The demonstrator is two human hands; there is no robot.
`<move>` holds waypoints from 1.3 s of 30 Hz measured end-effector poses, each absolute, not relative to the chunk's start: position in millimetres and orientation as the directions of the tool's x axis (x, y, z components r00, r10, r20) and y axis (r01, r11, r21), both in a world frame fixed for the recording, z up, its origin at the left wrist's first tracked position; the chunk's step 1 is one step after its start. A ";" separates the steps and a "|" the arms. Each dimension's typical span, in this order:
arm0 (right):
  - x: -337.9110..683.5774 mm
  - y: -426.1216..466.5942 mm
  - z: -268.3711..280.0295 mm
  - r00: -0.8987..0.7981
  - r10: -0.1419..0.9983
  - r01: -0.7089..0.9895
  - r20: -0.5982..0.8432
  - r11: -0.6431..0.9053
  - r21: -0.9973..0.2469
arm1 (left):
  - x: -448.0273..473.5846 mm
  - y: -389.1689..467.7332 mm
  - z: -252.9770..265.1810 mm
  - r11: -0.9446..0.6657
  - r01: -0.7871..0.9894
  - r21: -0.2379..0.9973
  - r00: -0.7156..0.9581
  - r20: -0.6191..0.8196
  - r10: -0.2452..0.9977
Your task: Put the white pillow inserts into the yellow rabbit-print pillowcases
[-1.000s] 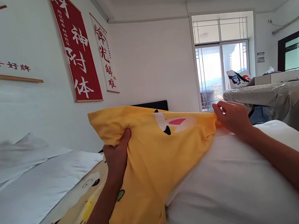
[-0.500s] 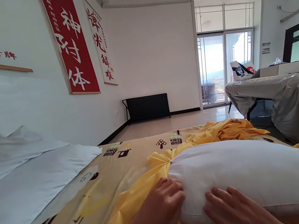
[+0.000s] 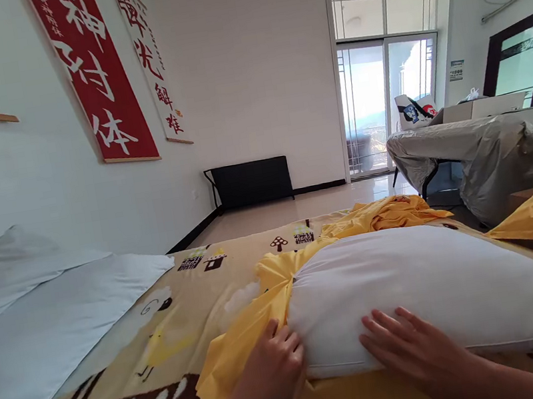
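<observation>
Lowered since a second ago, the yellow cover lies bunched against the left end of the white pillow, lower center. Left hand curls its fingers at the cloth's edge, grip unclear; right hand rests on the pillow, fingers slightly parted. Uneven pushing could snag the fabric.

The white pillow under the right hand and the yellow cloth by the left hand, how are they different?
The white pillow is plump, but the yellow cloth is thin and floppy.
The white pillow looks mostly smooth; the yellow cloth is crumpled and folded.
The white pillow is plain white, the yellow cloth bright yellow.
Both lie over the patterned blanket.
</observation>
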State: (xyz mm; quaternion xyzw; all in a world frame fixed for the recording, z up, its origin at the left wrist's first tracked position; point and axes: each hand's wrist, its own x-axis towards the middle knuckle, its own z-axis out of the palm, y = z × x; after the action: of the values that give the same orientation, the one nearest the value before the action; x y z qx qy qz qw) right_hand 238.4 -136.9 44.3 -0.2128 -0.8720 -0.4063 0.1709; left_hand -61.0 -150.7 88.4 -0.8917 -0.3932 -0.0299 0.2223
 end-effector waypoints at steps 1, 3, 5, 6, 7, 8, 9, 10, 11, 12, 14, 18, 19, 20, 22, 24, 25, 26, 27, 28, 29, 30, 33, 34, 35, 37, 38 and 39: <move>241.8 -138.1 39.8 -0.851 0.236 0.515 0.470 0.553 0.655 | -60.9 -151.3 86.8 -0.598 0.698 -0.394 0.709 0.257 0.657; 246.1 -136.4 34.8 -0.853 0.224 0.515 0.472 0.515 0.685 | -58.4 -154.4 84.9 -0.608 0.663 -0.436 0.746 0.318 0.585; 246.9 -130.0 37.4 -0.851 0.193 0.511 0.488 0.512 0.690 | -52.5 -160.4 86.6 -0.637 0.632 -0.441 0.774 0.332 0.539; 246.2 -125.7 41.2 -0.847 0.174 0.511 0.502 0.520 0.684 | -48.5 -163.7 88.6 -0.662 0.618 -0.424 0.786 0.314 0.532; 245.1 -121.2 46.1 -0.841 0.157 0.515 0.518 0.529 0.675 | -44.1 -166.6 90.8 -0.691 0.605 -0.396 0.796 0.282 0.535; 243.8 -116.9 51.5 -0.833 0.143 0.519 0.534 0.535 0.666 | -39.6 -168.5 92.7 -0.717 0.597 -0.361 0.802 0.244 0.545; 242.5 -112.9 56.9 -0.826 0.132 0.524 0.548 0.537 0.661 | -35.1 -169.2 93.5 -0.732 0.595 -0.334 0.803 0.210 0.557; 241.3 -109.5 61.9 -0.822 0.126 0.527 0.555 0.536 0.659 | -30.9 -168.4 92.9 -0.737 0.596 -0.320 0.802 0.187 0.567; 240.4 -106.8 66.1 -0.820 0.123 0.530 0.560 0.533 0.659 | -27.0 -166.3 90.6 -0.734 0.599 -0.320 0.798 0.175 0.576; 239.7 -104.5 69.6 -0.817 0.122 0.534 0.563 0.529 0.659 | -23.5 -163.3 86.6 -0.724 0.604 -0.333 0.794 0.170 0.584; 239.1 -101.0 74.2 -0.813 0.132 0.542 0.567 0.525 0.656 | -17.3 -155.9 74.8 -0.705 0.599 -0.381 0.792 0.152 0.591; 239.4 -93.6 78.9 -0.798 0.174 0.566 0.577 0.543 0.620 | -9.9 -141.9 52.4 -0.616 0.634 -0.468 0.735 0.117 0.668; 239.4 -91.3 80.0 -0.793 0.190 0.573 0.579 0.554 0.603 | -9.7 -138.8 49.2 -0.580 0.652 -0.489 0.712 0.132 0.690; 239.3 -88.9 81.1 -0.789 0.210 0.580 0.578 0.567 0.585 | -10.2 -135.7 46.9 -0.549 0.668 -0.502 0.693 0.153 0.704; 238.7 -84.0 83.8 -0.784 0.262 0.590 0.562 0.596 0.545 | -12.9 -129.4 43.3 -0.509 0.701 -0.499 0.663 0.192 0.724; 237.9 -79.5 87.1 -0.786 0.310 0.592 0.535 0.627 0.506 | -16.5 -122.9 38.7 -0.452 0.747 -0.488 0.610 0.232 0.758; 237.5 -77.3 89.1 -0.786 0.326 0.593 0.526 0.640 0.488 | -18.1 -119.7 36.1 -0.409 0.771 -0.488 0.573 0.253 0.779; 237.3 -75.1 91.1 -0.783 0.336 0.596 0.524 0.648 0.475 | -19.4 -116.8 33.9 -0.364 0.791 -0.492 0.537 0.275 0.797; 237.4 -72.8 93.2 -0.778 0.337 0.601 0.531 0.649 0.468 | -20.2 -114.5 33.0 -0.335 0.801 -0.497 0.516 0.286 0.808; 237.6 -70.6 95.3 -0.770 0.329 0.606 0.546 0.642 0.469 | -20.5 -112.9 34.0 -0.326 0.802 -0.500 0.510 0.289 0.810; 238.2 -68.2 97.2 -0.762 0.310 0.613 0.568 0.630 0.477 | -20.3 -112.5 37.8 -0.335 0.799 -0.499 0.517 0.286 0.807; 238.9 -65.9 98.8 -0.754 0.283 0.617 0.593 0.616 0.491 | -19.6 -113.4 44.7 -0.364 0.788 -0.496 0.539 0.270 0.798; 240.7 -59.3 100.8 -0.735 0.191 0.617 0.651 0.586 0.525 | -14.6 -123.9 81.8 -0.484 0.736 -0.473 0.621 0.186 0.762; 240.4 -57.7 100.8 -0.733 0.179 0.616 0.656 0.583 0.529 | -11.6 -129.1 96.9 -0.516 0.724 -0.457 0.639 0.165 0.751; 239.2 -56.5 100.7 -0.734 0.183 0.616 0.654 0.586 0.527 | -7.4 -134.3 111.3 -0.540 0.720 -0.435 0.651 0.155 0.743; 233.5 -55.7 102.0 -0.742 0.230 0.613 0.630 0.613 0.498 | 5.8 -142.0 133.7 -0.562 0.739 -0.373 0.652 0.180 0.737; 229.3 -55.8 103.9 -0.744 0.268 0.613 0.612 0.639 0.465 | 15.1 -143.8 140.1 -0.575 0.747 -0.333 0.653 0.205 0.730; 224.5 -56.1 106.7 -0.743 0.314 0.614 0.591 0.672 0.414 | 26.1 -144.2 143.0 -0.597 0.749 -0.288 0.659 0.233 0.715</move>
State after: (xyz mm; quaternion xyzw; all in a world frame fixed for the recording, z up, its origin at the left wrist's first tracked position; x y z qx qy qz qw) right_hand 224.5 -56.1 106.7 -0.2634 -0.8813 -0.3078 0.2435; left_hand 26.1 -144.2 143.0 -0.8923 -0.4102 -0.0467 0.1828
